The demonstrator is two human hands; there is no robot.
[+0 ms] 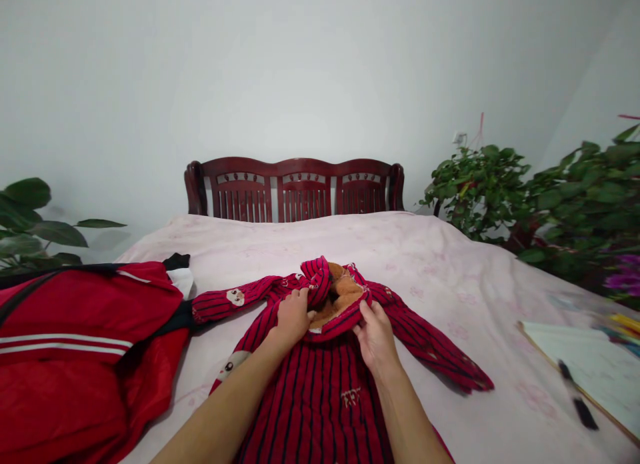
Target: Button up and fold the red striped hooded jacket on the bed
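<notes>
A red and navy striped garment [320, 391] lies on the bed in front of me, both sleeves spread outward. Its neck opening is folded back, showing a brown fleecy lining [345, 294]. My left hand [293, 317] grips the left side of the collar, fingers closed on the cloth. On the opposite side, my right hand [375, 334] pinches the collar edge between thumb and fingers. A pale animal face patch shows on the left sleeve, and another is partly covered by my left forearm.
Red clothing with white stripes [75, 384] is heaped at left. The pale bedspread [440, 277] reaches a dark wooden headboard [305, 187]. At right lie a whitish sheet [590, 357] and a black pen [577, 397]. Leafy plants [485, 191] flank the bed.
</notes>
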